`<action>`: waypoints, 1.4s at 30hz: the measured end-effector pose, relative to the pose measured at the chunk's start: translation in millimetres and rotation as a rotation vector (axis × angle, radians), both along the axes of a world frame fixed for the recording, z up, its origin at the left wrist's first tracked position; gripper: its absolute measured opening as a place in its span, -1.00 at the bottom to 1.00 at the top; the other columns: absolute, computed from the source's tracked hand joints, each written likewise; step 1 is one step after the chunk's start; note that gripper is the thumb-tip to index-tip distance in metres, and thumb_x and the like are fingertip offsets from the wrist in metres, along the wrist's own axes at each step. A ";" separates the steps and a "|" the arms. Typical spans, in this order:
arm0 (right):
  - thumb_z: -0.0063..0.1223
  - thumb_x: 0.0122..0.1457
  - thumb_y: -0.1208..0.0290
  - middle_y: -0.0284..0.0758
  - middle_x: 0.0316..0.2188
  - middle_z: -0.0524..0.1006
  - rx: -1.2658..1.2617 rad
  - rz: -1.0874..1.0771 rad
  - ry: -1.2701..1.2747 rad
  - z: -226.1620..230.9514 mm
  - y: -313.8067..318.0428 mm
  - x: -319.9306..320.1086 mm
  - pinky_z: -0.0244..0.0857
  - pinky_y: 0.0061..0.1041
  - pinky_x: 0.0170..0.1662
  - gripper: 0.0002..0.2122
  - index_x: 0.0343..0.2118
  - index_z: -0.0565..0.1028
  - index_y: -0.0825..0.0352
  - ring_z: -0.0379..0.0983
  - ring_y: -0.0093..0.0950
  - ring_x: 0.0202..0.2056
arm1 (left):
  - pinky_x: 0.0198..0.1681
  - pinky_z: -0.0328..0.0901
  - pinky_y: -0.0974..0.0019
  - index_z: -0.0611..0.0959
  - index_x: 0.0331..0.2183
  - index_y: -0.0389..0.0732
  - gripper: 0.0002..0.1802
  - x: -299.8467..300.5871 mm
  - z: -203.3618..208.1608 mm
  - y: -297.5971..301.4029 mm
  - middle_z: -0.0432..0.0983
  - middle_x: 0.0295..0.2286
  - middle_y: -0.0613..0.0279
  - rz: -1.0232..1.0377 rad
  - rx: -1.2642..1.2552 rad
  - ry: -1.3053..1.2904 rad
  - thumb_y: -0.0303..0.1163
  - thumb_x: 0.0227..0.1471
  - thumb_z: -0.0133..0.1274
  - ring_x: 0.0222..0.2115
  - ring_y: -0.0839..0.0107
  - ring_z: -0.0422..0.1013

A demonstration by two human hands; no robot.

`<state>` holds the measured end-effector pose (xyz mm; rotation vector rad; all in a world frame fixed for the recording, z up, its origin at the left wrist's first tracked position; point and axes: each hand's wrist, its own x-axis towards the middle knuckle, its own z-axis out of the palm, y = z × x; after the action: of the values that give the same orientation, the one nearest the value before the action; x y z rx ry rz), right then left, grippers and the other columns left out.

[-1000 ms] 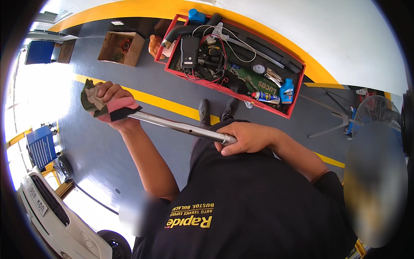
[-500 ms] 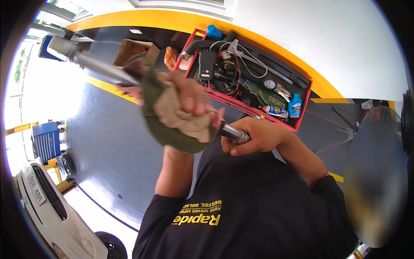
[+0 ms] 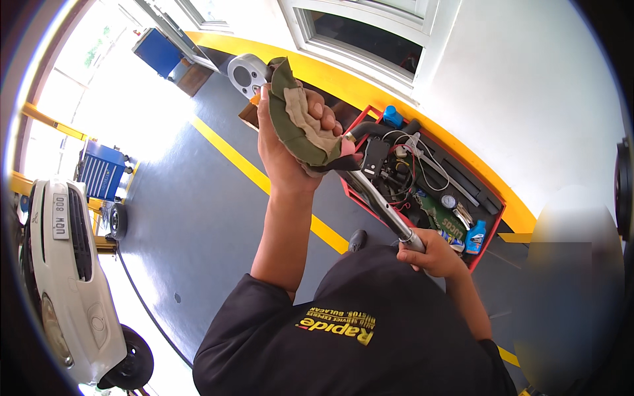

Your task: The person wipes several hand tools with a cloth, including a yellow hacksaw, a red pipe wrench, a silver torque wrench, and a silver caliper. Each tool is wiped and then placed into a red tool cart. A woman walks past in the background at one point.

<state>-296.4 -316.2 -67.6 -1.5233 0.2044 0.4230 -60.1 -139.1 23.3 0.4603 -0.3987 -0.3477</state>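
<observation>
A long silver torque wrench [image 3: 380,203] slants across in front of me, its round ratchet head [image 3: 247,76] at the upper left. Close to that head, my left hand [image 3: 285,155] is closed around the shaft through a green and beige cloth rag [image 3: 305,135]. The rag and fingers hide this stretch of the shaft. Lower right, my right hand [image 3: 436,254] is wrapped around the handle end of the wrench.
Beyond the wrench stands a red tray [image 3: 494,230] holding cables, a gauge and bottles, near the wall. A white car [image 3: 86,277] and a blue tool cabinet [image 3: 104,173] are on the left. A hose [image 3: 142,290] crosses the floor.
The left hand and rag have gone up the shaft, now near the ratchet head. The right hand sits lower and farther right, still on the handle. The view has shifted too.
</observation>
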 end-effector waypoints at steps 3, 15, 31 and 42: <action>0.39 0.16 0.18 -0.54 -0.62 0.42 0.041 -0.094 -0.032 -1.5 12.7 -1.1 0.18 -0.67 -0.56 -0.69 -0.41 0.49 0.29 0.32 -0.75 -0.63 | -0.38 0.44 0.23 0.49 -0.21 -0.26 -0.57 0.0 -6.2 -10.5 0.42 -0.42 0.23 0.005 -0.097 -0.073 -0.05 0.40 -0.21 -0.43 0.38 0.46; 0.48 0.03 0.37 -0.51 -0.47 0.53 0.074 -0.448 -0.184 41.7 23.6 18.7 0.33 -0.60 -0.44 -0.65 -0.19 0.51 0.30 0.46 -0.68 -0.49 | -0.08 0.33 0.40 0.44 -0.04 -0.21 -0.72 -96.3 -26.2 -65.9 0.48 -0.14 0.26 -0.236 0.434 -0.269 -0.46 0.25 0.11 -0.17 0.54 0.39; -0.24 0.47 -0.03 -0.56 -0.79 0.14 0.276 -0.650 -0.938 85.1 -34.8 -31.9 0.22 -0.49 -0.41 -0.58 -0.39 0.42 0.19 0.06 -0.64 -0.74 | -0.28 0.40 -0.08 0.51 -0.09 -0.13 -0.53 -120.2 -76.5 -73.2 0.61 -0.33 -0.04 -0.543 0.948 -1.155 -0.19 0.00 0.27 -0.33 -0.13 0.54; 0.00 0.43 0.16 -0.45 -0.82 0.35 0.493 -0.443 -0.957 128.2 -51.4 -84.8 0.36 -0.60 -0.62 -0.60 -0.58 0.42 0.21 0.21 -0.66 -0.79 | -0.15 0.36 0.31 0.58 -0.04 -0.27 -0.47 -85.1 -80.0 -33.0 0.59 -0.25 0.18 -1.670 0.627 -0.637 -0.25 -0.03 0.30 -0.25 0.40 0.48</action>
<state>-381.2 -367.6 60.5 -1.0096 -0.2984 -0.5850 -145.3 -172.2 -56.7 0.7669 -1.2816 -2.0114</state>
